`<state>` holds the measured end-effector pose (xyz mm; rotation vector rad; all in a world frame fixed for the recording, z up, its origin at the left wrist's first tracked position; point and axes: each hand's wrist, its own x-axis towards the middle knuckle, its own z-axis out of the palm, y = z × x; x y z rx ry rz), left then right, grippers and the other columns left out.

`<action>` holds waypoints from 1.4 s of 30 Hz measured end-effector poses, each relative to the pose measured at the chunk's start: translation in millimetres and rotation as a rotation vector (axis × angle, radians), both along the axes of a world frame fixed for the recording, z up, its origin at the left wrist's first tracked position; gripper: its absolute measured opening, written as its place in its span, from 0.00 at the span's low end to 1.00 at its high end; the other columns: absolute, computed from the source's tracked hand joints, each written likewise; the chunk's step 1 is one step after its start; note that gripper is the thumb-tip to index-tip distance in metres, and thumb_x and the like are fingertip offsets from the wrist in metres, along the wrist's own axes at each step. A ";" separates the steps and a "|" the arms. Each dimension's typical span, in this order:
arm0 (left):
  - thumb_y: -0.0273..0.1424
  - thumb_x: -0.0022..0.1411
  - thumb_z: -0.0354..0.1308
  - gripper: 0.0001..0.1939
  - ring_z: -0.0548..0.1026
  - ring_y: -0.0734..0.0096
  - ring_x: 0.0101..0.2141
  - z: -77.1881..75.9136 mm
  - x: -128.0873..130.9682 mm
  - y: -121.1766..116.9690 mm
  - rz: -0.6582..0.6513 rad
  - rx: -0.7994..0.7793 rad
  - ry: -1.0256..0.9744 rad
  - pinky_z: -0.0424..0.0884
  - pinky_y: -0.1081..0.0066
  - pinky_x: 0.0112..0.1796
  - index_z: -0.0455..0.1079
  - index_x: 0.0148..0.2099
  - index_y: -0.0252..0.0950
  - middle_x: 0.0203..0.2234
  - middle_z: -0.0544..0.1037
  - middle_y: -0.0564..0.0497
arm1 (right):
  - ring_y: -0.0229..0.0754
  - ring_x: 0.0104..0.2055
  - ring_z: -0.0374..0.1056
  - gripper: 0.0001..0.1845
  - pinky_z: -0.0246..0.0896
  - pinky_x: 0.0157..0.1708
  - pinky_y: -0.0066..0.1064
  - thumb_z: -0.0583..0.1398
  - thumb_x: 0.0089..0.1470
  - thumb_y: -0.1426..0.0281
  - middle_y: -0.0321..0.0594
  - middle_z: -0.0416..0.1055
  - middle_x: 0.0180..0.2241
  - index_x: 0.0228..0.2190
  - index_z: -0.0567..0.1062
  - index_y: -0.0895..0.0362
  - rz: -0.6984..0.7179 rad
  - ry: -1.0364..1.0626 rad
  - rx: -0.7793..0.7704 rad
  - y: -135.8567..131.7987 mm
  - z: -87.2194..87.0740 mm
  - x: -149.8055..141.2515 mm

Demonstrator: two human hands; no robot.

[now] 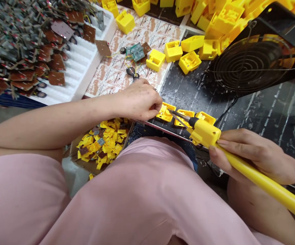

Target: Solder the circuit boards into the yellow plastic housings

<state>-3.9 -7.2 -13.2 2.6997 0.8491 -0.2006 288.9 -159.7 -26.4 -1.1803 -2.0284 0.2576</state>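
Observation:
My left hand (143,100) is curled closed at the left edge of a small open yellow plastic casing (165,112), with its fingertips on that edge partly hidden. My right hand (257,154) grips a yellow tool like a soldering iron (249,170), with a long thick handle and a narrow dark tip. That tip reaches over the casing's right side, and a thin metal rod runs beside it. Two more open casings lie in a row to the right: a middle casing (185,116), partly behind the tool's tip, and a right casing (205,117).
A black fan (249,64) stands at the right, before a heap of yellow casings (224,17). Circuit boards with wires (137,52) and small speakers (131,70) lie mid-table. A white foam tray (78,80) bears piled boards at left. Below sits a box of yellow parts (109,139).

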 end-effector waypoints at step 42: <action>0.33 0.60 0.55 0.11 0.74 0.64 0.34 -7.6 4.4 -15.9 0.256 0.097 -0.223 0.62 0.47 0.58 0.80 0.32 0.40 0.24 0.80 0.52 | 0.39 0.27 0.79 0.13 0.72 0.23 0.27 0.72 0.56 0.77 0.30 0.80 0.28 0.35 0.75 0.51 -0.028 0.033 0.144 6.3 1.4 -32.9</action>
